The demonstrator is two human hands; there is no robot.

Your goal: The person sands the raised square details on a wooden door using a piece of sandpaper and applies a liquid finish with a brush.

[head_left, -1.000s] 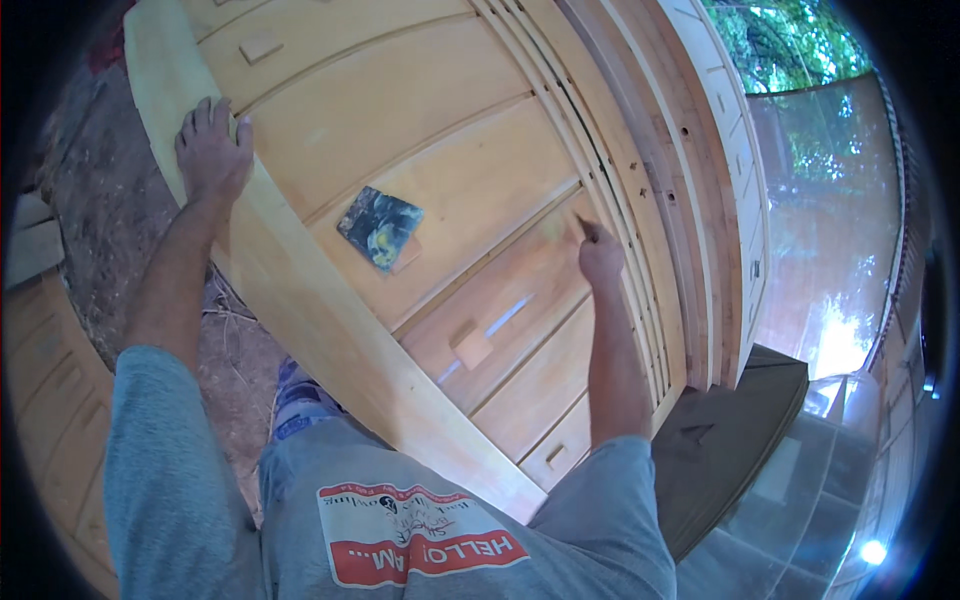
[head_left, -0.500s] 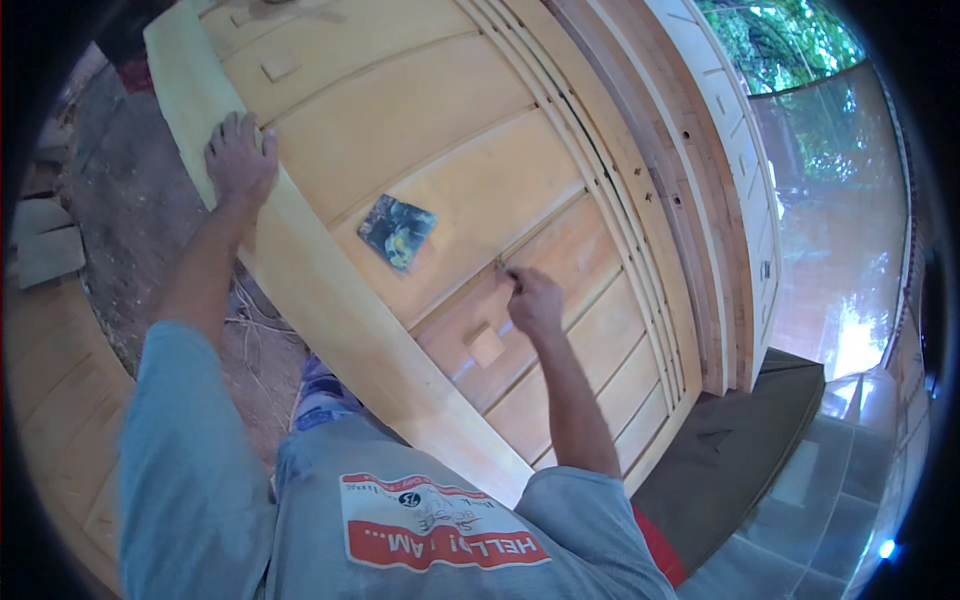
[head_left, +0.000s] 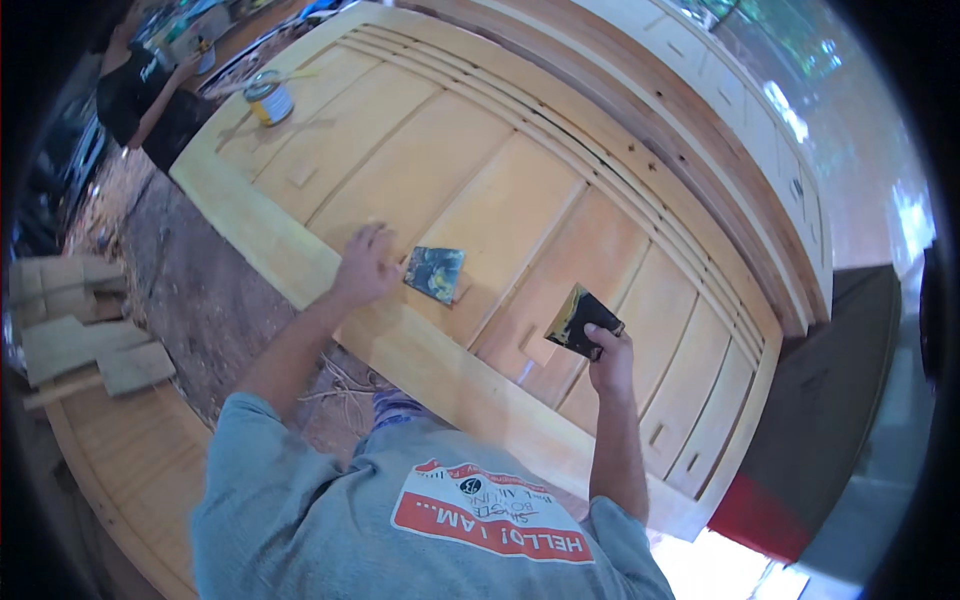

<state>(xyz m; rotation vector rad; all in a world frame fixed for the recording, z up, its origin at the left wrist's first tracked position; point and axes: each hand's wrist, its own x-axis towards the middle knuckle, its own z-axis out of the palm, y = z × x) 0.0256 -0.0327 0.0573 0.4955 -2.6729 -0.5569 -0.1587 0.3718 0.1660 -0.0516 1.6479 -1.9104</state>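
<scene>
The grip of the right hand (head_left: 612, 360) was clamped on a dark square plate (head_left: 573, 318), thumb over its face, holding it above a wooden panel (head_left: 480, 210). The left hand (head_left: 368, 268) had its fingers apart over the panel, just beside a smeared square plate (head_left: 434, 275) that lay there; whether they touched, I cannot tell. A small wooden block (head_left: 538, 345) sat near the dark plate, and a tin (head_left: 269, 101) stood at the panel's far left end.

Left hand (head_left: 366, 268) loosely spread, right hand (head_left: 611, 362) pinching
</scene>
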